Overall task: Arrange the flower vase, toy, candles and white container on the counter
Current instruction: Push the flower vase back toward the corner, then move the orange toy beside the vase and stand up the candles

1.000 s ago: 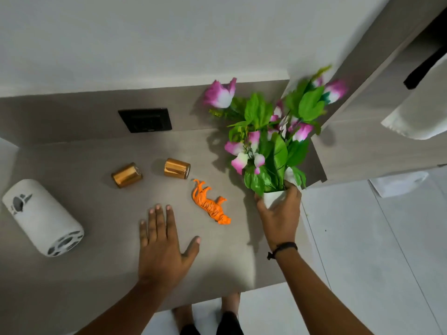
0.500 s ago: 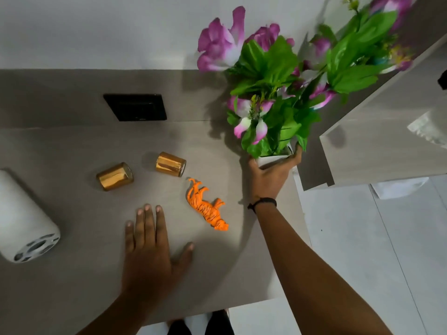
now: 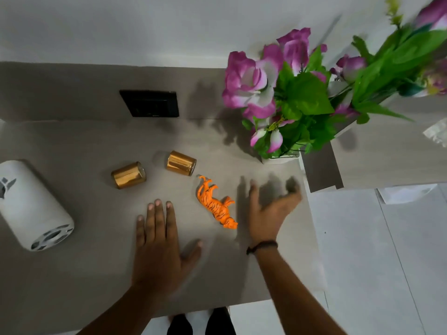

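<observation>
The flower vase [image 3: 281, 158], white with pink flowers and green leaves, stands upright at the counter's back right corner. My right hand [image 3: 271, 209] hovers open in front of it, blurred, just right of the orange tiger toy [image 3: 215, 204], which lies on its side. Two gold candles [image 3: 128, 175] [image 3: 181, 163] lie tipped over in the middle. The white container [image 3: 31, 206] lies on its side at the left edge. My left hand [image 3: 159, 240] rests flat and open on the grey counter [image 3: 72, 274], below the candles.
A black wall socket [image 3: 150, 103] is set in the backsplash. A wooden cabinet panel [image 3: 387, 163] borders the counter on the right. Light floor tiles [image 3: 375, 262] lie beyond the counter's right and front edges.
My right hand carried the vase to the back right corner, set it upright, let go and pulled back toward the toy. The left hand stayed flat.
</observation>
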